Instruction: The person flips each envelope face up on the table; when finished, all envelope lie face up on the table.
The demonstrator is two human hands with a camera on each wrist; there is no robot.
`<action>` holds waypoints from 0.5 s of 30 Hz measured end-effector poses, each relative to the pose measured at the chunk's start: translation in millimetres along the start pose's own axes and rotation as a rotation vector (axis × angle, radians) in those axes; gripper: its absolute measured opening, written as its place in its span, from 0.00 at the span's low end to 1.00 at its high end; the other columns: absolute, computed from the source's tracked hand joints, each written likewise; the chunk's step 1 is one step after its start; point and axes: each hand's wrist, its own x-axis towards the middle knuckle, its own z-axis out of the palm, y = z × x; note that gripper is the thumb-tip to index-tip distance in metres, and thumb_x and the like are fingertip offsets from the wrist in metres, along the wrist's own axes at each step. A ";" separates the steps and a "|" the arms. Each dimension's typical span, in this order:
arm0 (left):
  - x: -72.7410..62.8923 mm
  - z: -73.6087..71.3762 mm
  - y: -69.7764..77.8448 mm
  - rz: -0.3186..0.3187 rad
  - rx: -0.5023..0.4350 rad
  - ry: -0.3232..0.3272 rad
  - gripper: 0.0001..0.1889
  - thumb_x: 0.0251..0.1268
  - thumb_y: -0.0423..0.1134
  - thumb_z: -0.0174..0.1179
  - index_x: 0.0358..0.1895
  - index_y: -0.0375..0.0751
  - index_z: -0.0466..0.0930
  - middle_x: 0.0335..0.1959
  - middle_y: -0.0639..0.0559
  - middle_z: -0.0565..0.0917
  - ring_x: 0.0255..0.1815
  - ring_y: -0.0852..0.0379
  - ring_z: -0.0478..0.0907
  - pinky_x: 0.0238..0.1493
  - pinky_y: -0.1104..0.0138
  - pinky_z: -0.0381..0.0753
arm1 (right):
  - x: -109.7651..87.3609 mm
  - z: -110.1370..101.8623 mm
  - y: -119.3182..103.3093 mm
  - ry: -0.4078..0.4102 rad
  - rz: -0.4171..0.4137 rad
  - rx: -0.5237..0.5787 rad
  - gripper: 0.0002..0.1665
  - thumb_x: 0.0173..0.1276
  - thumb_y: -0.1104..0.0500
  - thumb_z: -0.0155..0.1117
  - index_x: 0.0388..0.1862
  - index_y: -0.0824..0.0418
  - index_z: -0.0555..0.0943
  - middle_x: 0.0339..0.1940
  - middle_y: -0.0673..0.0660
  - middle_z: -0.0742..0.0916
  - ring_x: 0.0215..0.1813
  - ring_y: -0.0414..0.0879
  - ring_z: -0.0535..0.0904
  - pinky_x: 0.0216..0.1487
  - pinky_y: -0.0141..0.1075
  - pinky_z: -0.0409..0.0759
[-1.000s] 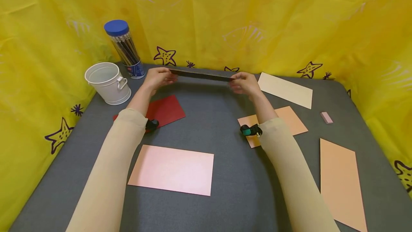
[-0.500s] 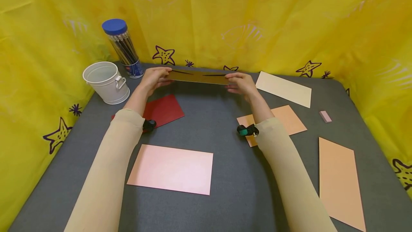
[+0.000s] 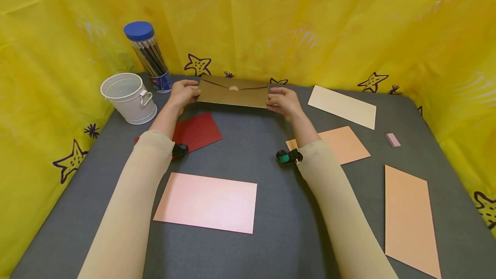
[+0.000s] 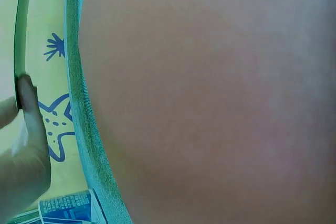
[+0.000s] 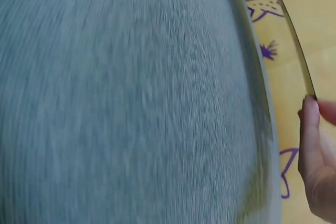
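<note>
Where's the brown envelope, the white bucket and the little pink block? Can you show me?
Brown envelope [image 3: 233, 96]: head view, on its side with the flap, just below the flap.
White bucket [image 3: 132, 108]: head view, on its outer wall.
Little pink block [image 3: 393, 140]: head view, on its top.

Plain beige sleeves, black wrist straps, green patch

Brightly lit, soft shadows, glare on pink sheet

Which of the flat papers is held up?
The brown envelope, held between the left hand and right hand; the other papers lie on the table.
</note>
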 end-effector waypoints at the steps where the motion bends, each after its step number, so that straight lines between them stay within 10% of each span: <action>1: 0.6 0.4 -0.7 0.000 0.012 0.039 0.26 0.70 0.30 0.54 0.71 0.33 0.66 0.65 0.38 0.76 0.30 0.72 0.76 0.37 0.78 0.80 | 0.8 2.6 0.1 0.022 0.000 0.022 0.32 0.63 0.76 0.61 0.68 0.66 0.72 0.63 0.66 0.79 0.30 0.39 0.83 0.32 0.27 0.85; 9: 3.2 4.3 -3.2 -0.055 0.041 0.203 0.22 0.67 0.29 0.58 0.64 0.32 0.76 0.58 0.42 0.77 0.30 0.69 0.78 0.63 0.61 0.81 | 8.3 23.4 5.2 0.123 -0.001 0.057 0.27 0.61 0.77 0.62 0.61 0.73 0.77 0.39 0.57 0.82 0.30 0.38 0.82 0.35 0.26 0.85; 15: 1.1 4.6 -2.1 -0.097 0.111 0.198 0.25 0.65 0.27 0.57 0.66 0.34 0.73 0.69 0.39 0.73 0.63 0.52 0.75 0.70 0.61 0.74 | 12.4 31.7 11.0 0.114 0.033 0.015 0.30 0.60 0.80 0.59 0.63 0.71 0.76 0.41 0.54 0.79 0.39 0.40 0.77 0.50 0.31 0.85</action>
